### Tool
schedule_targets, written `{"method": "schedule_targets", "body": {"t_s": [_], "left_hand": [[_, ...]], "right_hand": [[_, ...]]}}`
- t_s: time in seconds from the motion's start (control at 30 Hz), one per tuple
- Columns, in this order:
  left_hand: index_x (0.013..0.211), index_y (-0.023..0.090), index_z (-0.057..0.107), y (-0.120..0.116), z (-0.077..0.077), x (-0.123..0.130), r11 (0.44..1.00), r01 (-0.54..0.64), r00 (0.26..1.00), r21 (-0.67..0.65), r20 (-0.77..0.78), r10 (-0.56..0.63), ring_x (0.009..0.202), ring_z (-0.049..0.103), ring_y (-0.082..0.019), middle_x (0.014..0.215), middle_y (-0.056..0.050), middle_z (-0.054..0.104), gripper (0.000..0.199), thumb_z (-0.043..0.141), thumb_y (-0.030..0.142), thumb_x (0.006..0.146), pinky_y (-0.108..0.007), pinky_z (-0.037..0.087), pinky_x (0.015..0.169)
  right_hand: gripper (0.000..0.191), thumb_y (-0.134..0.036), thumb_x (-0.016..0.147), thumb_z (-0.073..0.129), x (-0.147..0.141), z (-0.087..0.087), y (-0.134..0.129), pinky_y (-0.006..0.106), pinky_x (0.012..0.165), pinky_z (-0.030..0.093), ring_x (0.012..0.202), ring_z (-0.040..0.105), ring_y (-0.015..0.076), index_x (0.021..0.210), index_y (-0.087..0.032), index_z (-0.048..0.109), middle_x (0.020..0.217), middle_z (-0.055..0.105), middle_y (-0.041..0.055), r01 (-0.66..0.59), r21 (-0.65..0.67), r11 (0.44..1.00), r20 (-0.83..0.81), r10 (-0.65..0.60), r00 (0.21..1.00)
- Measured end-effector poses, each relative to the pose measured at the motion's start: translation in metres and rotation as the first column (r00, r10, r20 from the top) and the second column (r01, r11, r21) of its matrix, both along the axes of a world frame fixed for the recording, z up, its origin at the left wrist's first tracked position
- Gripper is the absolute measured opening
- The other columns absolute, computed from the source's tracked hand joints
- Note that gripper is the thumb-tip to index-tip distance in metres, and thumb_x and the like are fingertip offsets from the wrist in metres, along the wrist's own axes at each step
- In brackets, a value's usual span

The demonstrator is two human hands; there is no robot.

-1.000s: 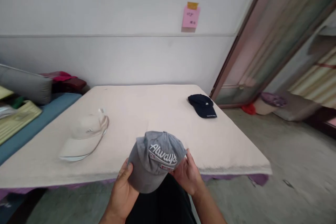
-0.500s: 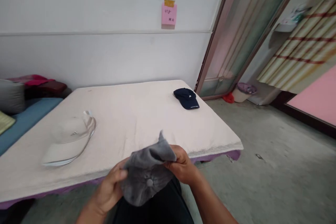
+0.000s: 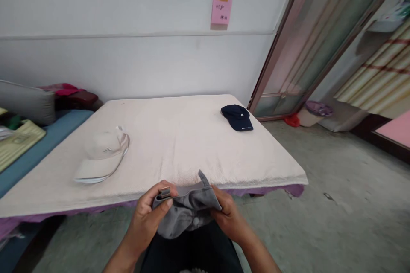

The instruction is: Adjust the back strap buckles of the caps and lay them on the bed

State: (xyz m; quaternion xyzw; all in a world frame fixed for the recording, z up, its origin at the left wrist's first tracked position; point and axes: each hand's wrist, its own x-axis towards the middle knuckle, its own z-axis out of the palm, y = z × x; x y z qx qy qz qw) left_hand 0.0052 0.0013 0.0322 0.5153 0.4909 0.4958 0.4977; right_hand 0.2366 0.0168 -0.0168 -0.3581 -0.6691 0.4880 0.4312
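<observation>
The grey cap [image 3: 179,222] is held at the near edge of the bed [image 3: 179,128], above the person's legs [image 3: 195,249]; whether it touches that edge cannot be told. The left hand [image 3: 150,209] pinches one side of its rim beside a metal buckle [image 3: 165,192], the right hand [image 3: 229,213] grips the other side, and the hands stand apart with the cap between. A strap [image 3: 203,178] sticks up near the right hand.

On the bed's left part lies the cream cap [image 3: 102,158], in from the near edge. The navy cap [image 3: 237,117] sits by the bed's right edge, towards the far corner. A broad stretch of bed separates the two.

Purple cloth [image 3: 294,190] shows under the bed's near edge. Floor [image 3: 339,204] spreads right of the bed, reaching a bin [image 3: 312,117] past its far right corner. A wall [image 3: 144,64] closes off its far edge.
</observation>
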Motion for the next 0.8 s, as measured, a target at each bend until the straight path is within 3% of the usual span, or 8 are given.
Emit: {"method": "schedule_targets", "body": {"t_s": [0.07, 0.13, 0.23, 0.33, 0.43, 0.57, 0.63, 0.8], "left_hand": [[0.086, 0.023, 0.071, -0.004, -0.008, 0.003, 0.995, 0.018, 0.998, -0.094, -0.063, -0.024, 0.091, 0.056, -0.023, 0.090, -0.005, 0.065, 0.012, 0.066, 0.030, 0.078, -0.028, 0.040, 0.083], [0.086, 0.023, 0.071, -0.008, -0.013, 0.007, 0.978, 0.099, 0.989, -0.181, -0.094, -0.117, 0.085, 0.056, -0.023, 0.086, -0.005, 0.065, 0.013, 0.066, 0.031, 0.078, -0.028, 0.041, 0.078], [0.087, 0.023, 0.070, -0.012, -0.014, 0.014, 0.951, 0.208, 0.959, -0.228, -0.145, -0.244, 0.081, 0.055, -0.022, 0.084, -0.004, 0.064, 0.014, 0.062, 0.033, 0.080, -0.028, 0.041, 0.075], [0.090, 0.023, 0.069, -0.017, -0.010, 0.015, 0.928, 0.268, 0.942, -0.259, -0.131, -0.309, 0.080, 0.055, -0.021, 0.084, -0.003, 0.062, 0.016, 0.063, 0.035, 0.080, -0.029, 0.041, 0.075], [0.093, 0.021, 0.068, -0.021, -0.009, 0.009, 0.858, 0.383, 0.923, -0.342, 0.119, -0.365, 0.076, 0.054, -0.019, 0.084, -0.003, 0.061, 0.025, 0.068, 0.037, 0.075, -0.027, 0.042, 0.069], [0.091, 0.019, 0.068, -0.024, -0.013, -0.001, 0.837, 0.356, 0.889, -0.417, 0.427, -0.166, 0.072, 0.055, -0.017, 0.083, -0.005, 0.063, 0.025, 0.069, 0.036, 0.073, -0.025, 0.042, 0.065], [0.088, 0.019, 0.068, -0.025, -0.015, -0.002, 0.849, 0.293, 0.904, -0.440, 0.417, -0.096, 0.069, 0.055, -0.014, 0.080, -0.003, 0.063, 0.019, 0.070, 0.032, 0.074, -0.023, 0.042, 0.064], [0.089, 0.019, 0.069, -0.027, -0.014, 0.004, 0.892, 0.257, 0.954, -0.371, 0.243, -0.174, 0.074, 0.056, -0.015, 0.083, -0.003, 0.065, 0.017, 0.067, 0.033, 0.079, -0.025, 0.041, 0.069]], "right_hand": [[0.028, -0.021, 0.077, 0.064, 0.008, -0.004, -0.009, 0.034, 0.080, 0.044, 0.091, 0.057, 0.0232, 0.104, -0.021, 0.067, 0.099, 0.064, 0.0041, -0.145, -0.181, 0.973, -0.082, 0.132, 0.988], [0.042, -0.041, 0.078, 0.065, 0.017, -0.005, -0.015, 0.035, 0.082, 0.045, 0.096, 0.059, 0.0261, 0.114, -0.019, 0.064, 0.105, 0.065, 0.0076, -0.268, -0.343, 0.900, -0.245, 0.190, 0.951], [0.044, -0.050, 0.084, 0.059, 0.022, -0.004, -0.016, 0.035, 0.081, 0.046, 0.093, 0.062, 0.0241, 0.111, -0.016, 0.064, 0.099, 0.067, 0.0105, -0.234, -0.462, 0.855, -0.389, 0.042, 0.920], [0.023, -0.035, 0.083, 0.065, 0.018, -0.002, -0.012, 0.029, 0.071, 0.046, 0.077, 0.062, 0.0178, 0.096, -0.016, 0.067, 0.081, 0.067, 0.0058, -0.146, -0.482, 0.864, -0.434, -0.091, 0.896], [0.012, -0.028, 0.081, 0.067, 0.015, 0.001, -0.010, 0.026, 0.063, 0.045, 0.066, 0.058, 0.0143, 0.087, -0.018, 0.065, 0.070, 0.063, 0.0016, -0.132, -0.480, 0.867, -0.570, -0.195, 0.798], [0.008, -0.022, 0.080, 0.065, 0.022, 0.003, -0.012, 0.024, 0.061, 0.045, 0.065, 0.058, 0.0134, 0.088, -0.018, 0.064, 0.070, 0.062, 0.0009, -0.040, -0.497, 0.867, -0.630, -0.329, 0.703], [0.008, -0.022, 0.079, 0.065, 0.026, 0.004, -0.012, 0.024, 0.062, 0.045, 0.065, 0.058, 0.0134, 0.087, -0.018, 0.063, 0.070, 0.062, 0.0012, -0.009, -0.497, 0.868, -0.615, -0.345, 0.709], [0.014, -0.030, 0.086, 0.059, 0.032, 0.015, -0.012, 0.024, 0.056, 0.041, 0.055, 0.051, 0.0108, 0.088, -0.017, 0.063, 0.063, 0.057, -0.0003, 0.014, -0.492, 0.871, -0.590, -0.346, 0.729]]}}
